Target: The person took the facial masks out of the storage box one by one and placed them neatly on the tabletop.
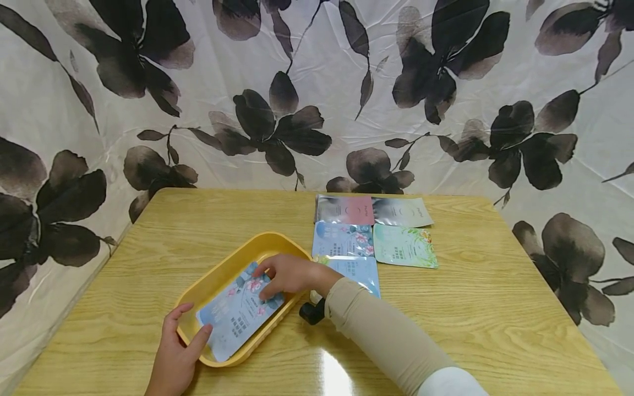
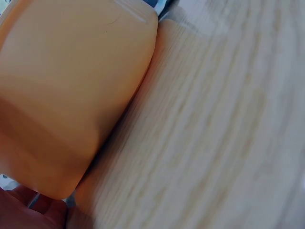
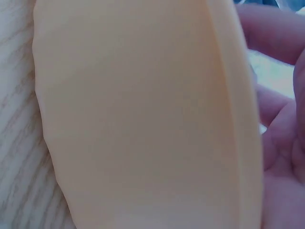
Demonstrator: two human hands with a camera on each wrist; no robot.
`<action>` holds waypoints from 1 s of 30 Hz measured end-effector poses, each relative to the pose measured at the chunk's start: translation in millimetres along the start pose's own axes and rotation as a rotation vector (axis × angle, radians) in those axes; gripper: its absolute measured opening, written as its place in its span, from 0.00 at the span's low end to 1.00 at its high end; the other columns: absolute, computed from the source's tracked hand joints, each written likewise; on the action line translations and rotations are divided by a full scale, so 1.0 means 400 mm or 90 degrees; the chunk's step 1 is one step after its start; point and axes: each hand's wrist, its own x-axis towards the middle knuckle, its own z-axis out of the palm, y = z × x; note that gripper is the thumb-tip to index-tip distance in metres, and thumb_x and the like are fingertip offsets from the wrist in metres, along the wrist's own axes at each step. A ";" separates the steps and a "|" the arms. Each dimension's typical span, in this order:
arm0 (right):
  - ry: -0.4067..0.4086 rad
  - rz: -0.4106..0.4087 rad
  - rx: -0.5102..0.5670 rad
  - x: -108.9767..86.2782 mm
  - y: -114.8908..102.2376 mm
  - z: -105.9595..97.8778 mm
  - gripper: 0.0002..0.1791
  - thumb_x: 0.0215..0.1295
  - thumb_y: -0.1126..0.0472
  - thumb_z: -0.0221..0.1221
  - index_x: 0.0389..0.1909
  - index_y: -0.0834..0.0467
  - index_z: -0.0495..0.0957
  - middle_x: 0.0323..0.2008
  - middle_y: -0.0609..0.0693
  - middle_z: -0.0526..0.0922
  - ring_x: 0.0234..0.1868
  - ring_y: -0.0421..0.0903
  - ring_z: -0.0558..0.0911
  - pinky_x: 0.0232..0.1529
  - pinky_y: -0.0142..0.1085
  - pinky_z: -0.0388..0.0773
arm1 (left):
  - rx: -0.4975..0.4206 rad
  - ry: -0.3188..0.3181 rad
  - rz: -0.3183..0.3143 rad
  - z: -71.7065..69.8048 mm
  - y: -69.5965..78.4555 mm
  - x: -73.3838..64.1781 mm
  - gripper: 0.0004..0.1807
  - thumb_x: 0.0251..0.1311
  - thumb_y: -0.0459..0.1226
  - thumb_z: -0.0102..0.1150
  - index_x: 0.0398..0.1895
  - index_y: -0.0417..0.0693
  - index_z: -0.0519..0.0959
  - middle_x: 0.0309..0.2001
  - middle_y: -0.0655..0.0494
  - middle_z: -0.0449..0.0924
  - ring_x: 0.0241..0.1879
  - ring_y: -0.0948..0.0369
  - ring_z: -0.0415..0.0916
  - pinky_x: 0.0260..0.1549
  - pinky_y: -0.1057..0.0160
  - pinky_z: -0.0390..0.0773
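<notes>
A yellow plastic basket (image 1: 238, 356) lies at a slant on the table, its outer wall close in both wrist views. In it is a blue flat sachet (image 1: 233, 319) with pink flowers, which looks like a face mask packet. My right hand (image 1: 292, 274) reaches over the basket's right side and pinches the packet's far end between thumb and fingers. At the near left end my left hand (image 1: 175, 352) holds the basket by the rim, its thumb over the inner side. Curled fingers (image 2: 45, 210) show at the basket's end in the left wrist view.
Right of the basket, more packets lie in rows: a pink and silver one (image 1: 345, 210), a silver one (image 1: 402, 212), a blue floral one (image 1: 342, 240), a green one (image 1: 405, 246) and a light blue one (image 1: 361, 272). A floral cloth (image 1: 307, 82) hangs behind the table.
</notes>
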 end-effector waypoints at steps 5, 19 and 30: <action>-0.042 -0.038 -0.012 -0.001 -0.002 0.008 0.21 0.60 0.62 0.72 0.54 0.53 0.83 0.40 0.40 0.80 0.40 0.37 0.77 0.44 0.27 0.75 | 0.007 -0.001 -0.012 -0.001 -0.003 0.001 0.31 0.71 0.30 0.55 0.70 0.33 0.52 0.59 0.35 0.66 0.46 0.74 0.69 0.43 0.83 0.67; -0.039 -0.039 -0.017 -0.004 -0.004 0.010 0.17 0.62 0.69 0.67 0.51 0.51 0.84 0.45 0.41 0.81 0.40 0.39 0.76 0.38 0.28 0.75 | 0.000 -0.003 -0.015 0.000 0.000 0.001 0.31 0.72 0.30 0.55 0.70 0.34 0.51 0.58 0.36 0.67 0.45 0.75 0.69 0.43 0.82 0.67; 0.019 -0.048 -0.111 -0.017 -0.005 0.012 0.19 0.67 0.71 0.60 0.51 0.46 0.83 0.61 0.44 0.77 0.51 0.40 0.74 0.34 0.30 0.70 | 0.002 -0.021 -0.057 -0.002 0.011 0.003 0.33 0.74 0.37 0.55 0.71 0.35 0.49 0.66 0.30 0.57 0.50 0.81 0.62 0.46 0.86 0.64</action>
